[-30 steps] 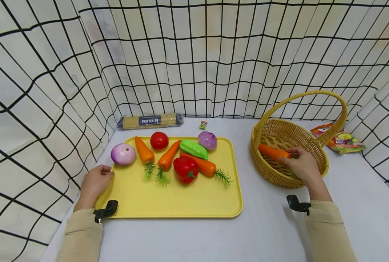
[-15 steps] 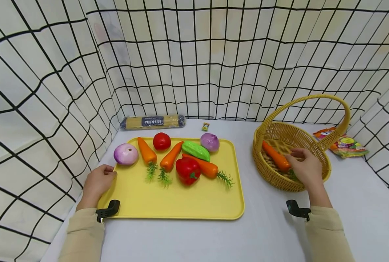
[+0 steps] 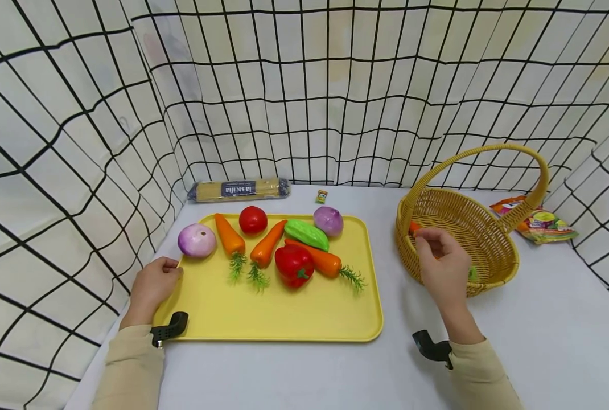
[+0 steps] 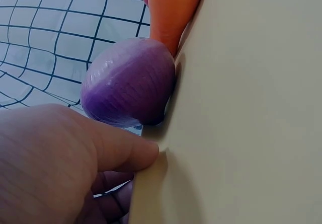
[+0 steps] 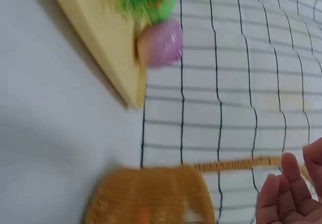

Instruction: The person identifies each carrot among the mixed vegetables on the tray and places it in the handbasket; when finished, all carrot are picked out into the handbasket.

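Observation:
With the thumb on top and the fingers underneath, my left hand [image 3: 153, 287] pinches the left edge of the yellow tray [image 3: 284, 319]. A purple onion [image 4: 128, 83] lies right beyond that thumb in the left wrist view. My right hand [image 3: 444, 267] is over the near left rim of the wicker basket [image 3: 506, 265], fingers loosely bent and holding nothing. Inside the basket lies a carrot [image 3: 414, 226], mostly hidden behind this hand; its green leaves [image 3: 472, 274] show on the other side. The right wrist view is blurred, with the fingers [image 5: 297, 186] at its lower right corner.
On the tray lie several carrots [image 3: 229, 234], a tomato [image 3: 252, 220], a red bell pepper [image 3: 293, 266], a green vegetable [image 3: 307, 234] and a second onion [image 3: 328, 221]. Behind it are a spaghetti pack [image 3: 239, 189] and a tiny packet [image 3: 321, 196]. A colourful bag [image 3: 542, 224] lies beside the basket.
My right hand has let go of the carrot, which now lies in the basket, and has moved left toward the basket's near rim. The left hand stays at the tray's edge.

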### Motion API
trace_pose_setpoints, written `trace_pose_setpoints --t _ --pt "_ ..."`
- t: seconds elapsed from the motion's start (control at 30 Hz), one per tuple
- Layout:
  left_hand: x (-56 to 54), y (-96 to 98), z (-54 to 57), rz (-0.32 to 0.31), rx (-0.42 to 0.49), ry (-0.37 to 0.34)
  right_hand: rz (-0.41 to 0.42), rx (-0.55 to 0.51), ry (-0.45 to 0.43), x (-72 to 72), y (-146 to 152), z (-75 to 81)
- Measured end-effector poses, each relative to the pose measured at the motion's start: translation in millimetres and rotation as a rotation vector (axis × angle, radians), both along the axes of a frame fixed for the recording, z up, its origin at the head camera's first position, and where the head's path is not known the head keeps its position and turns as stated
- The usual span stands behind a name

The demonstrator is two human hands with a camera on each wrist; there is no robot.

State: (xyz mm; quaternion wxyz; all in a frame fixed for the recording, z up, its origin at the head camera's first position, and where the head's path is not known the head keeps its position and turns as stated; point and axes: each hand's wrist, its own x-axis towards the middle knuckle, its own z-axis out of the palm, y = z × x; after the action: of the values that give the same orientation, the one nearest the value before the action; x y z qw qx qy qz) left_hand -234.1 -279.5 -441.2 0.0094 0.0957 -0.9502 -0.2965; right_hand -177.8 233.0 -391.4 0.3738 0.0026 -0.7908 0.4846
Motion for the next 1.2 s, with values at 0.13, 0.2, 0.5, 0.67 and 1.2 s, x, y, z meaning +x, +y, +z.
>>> trace_pose_setpoints --t 0.13,0.2,0.5,0.67,1.2 --pt "-0.3 0.6 0.5 0.004 0.004 -0.013 0.084 -0.002 -0.059 -2.7 -24 -10.9" --pt "-0.1 1.2 1.5 0.005 0.005 -0.014 0.122 0.023 -0.102 -4.7 -34 -17.1" --pt "-0.2 1.9 4.3 -0.007 0.004 -0.003 0.286 0.115 -0.349 -13.9 -64 -38.6" --pt "-0.3 1.1 3.9 -0.007 0.003 0.007 0.319 0.13 -0.396 -21.6 -73 -38.0" --pt "1.0 -0.1 -1.1 0.011 -0.003 0.011 0.381 0.312 -0.71 -36.2 -80 -33.5"
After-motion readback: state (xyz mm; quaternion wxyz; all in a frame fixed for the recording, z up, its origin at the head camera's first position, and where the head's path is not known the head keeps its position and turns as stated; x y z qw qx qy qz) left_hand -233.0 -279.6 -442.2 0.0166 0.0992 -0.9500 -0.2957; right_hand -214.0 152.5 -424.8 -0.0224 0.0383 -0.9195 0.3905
